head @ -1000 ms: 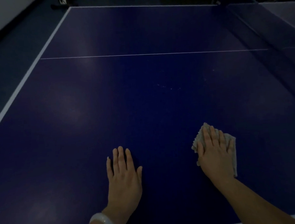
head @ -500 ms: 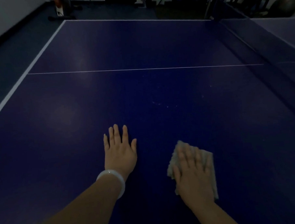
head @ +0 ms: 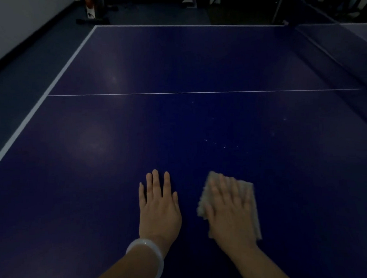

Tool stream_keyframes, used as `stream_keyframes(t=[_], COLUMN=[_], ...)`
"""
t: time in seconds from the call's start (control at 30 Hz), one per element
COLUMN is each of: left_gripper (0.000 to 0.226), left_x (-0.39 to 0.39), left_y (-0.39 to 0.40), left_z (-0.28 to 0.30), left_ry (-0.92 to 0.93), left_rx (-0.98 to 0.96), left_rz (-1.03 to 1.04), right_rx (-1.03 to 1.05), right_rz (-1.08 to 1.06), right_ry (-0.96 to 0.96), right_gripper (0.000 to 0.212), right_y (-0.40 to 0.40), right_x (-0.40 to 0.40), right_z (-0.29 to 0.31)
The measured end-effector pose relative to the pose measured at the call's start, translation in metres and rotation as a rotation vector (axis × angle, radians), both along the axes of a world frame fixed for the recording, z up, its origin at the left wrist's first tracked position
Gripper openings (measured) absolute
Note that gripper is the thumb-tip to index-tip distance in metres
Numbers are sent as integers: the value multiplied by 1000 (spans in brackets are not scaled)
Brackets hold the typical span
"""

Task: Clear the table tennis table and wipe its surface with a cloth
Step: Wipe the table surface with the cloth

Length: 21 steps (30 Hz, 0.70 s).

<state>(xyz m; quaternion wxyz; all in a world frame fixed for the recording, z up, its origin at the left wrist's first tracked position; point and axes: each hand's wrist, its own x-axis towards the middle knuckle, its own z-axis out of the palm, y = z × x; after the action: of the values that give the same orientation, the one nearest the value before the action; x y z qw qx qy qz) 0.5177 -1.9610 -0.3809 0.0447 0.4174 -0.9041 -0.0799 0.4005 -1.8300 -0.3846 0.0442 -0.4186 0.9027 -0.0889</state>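
Note:
The dark blue table tennis table (head: 177, 122) fills the view, with a thin white line across its middle. My right hand (head: 230, 212) lies flat on a folded beige cloth (head: 251, 201) and presses it onto the table near the front; hand and cloth are blurred. Just to its left, my left hand (head: 158, 207) rests flat on the bare surface with straight fingers, a white bangle on the wrist. A few pale specks (head: 214, 142) dot the surface ahead of the cloth.
The net (head: 332, 54) runs along the right side of the table. White edge lines mark the left (head: 50, 85) and far sides. Beyond the far edge stand dark gym equipment and a stand (head: 93, 10) on the floor.
My right hand slid the cloth leftward across the table, close to my left hand. My left hand now lies farther forward on the table, and the view has tilted up.

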Motion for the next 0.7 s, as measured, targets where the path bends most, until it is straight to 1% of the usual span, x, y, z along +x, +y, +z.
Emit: stream_keyframes(t=[0.07, 0.1, 0.13, 0.17, 0.23, 0.27, 0.33, 0.37, 0.4, 0.43, 0.5, 0.57, 0.6, 0.63, 0.7], left_gripper=[66, 66, 66, 67, 67, 66, 65, 65, 65, 65, 65, 65, 64, 63, 63], left_x=[0, 0, -1, -1, -2, -3, -2, -3, -3, -3, -2, -2, -2, -2, -3], left_y=[0, 0, -1, -1, 0, 0, 0, 0, 0, 0, 0, 1, 1, 1, 2], left_z=[0, 0, -1, -2, -1, 0, 1, 2, 2, 2, 2, 5, 6, 7, 8], left_ry=[-7, -10, -14, -15, -17, -21, -26, -24, -26, -28, -26, -35, -41, -44, -49], left_rx=[1, 1, 3, 9, 20, 22, 26, 25, 22, 19, 15, 19, 18, 19, 23], left_rz=[-2, -1, 1, 5, 11, 9, 8, 10, 12, 12, 6, 2, 3, 6, 7], right_rx=[33, 50, 70, 57, -20, -24, 40, 44, 21, -6, -8, -4, 32, 81, 161], right_rz=[172, 207, 194, 119, -132, -269, -442, -464, -439, -364, -150, 51, 128, 200, 305], right_ry=[65, 88, 95, 49, -87, -111, -118, -120, -115, -110, -76, 17, 51, 69, 109], right_gripper=[69, 73, 77, 76, 69, 70, 65, 63, 63, 62, 62, 63, 63, 68, 95], right_y=[-31, -40, -43, -41, -19, -4, 15, 16, 11, 2, -24, -56, -73, -88, -112], right_x=[-7, -21, -40, -59, -95, -103, -96, -83, -65, -47, -23, -22, -28, -38, -68], right_z=[0, 0, 0, 4, 12, 14, 13, 11, 10, 8, 4, 1, 1, 1, 2])
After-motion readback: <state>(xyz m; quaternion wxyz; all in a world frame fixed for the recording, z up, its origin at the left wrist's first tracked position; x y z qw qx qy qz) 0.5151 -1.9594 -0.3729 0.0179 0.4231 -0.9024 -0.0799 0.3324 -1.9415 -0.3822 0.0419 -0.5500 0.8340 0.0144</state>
